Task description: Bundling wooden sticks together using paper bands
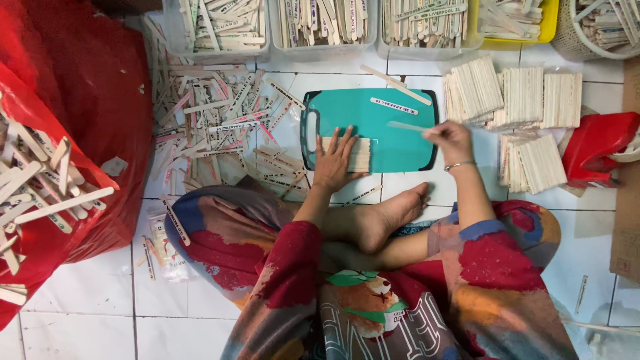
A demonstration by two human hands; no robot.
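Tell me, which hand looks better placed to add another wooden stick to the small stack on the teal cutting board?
Probably the right hand: it already pinches a flat wooden stick above the teal plastic cutting board. The left hand lies flat, steadying the small stack of sticks.

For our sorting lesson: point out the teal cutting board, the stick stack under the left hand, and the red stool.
teal cutting board (400, 150), head view, bare lower surface.
stick stack (361, 155), head view, exposed right end.
red stool (595, 143), head view, seat top.
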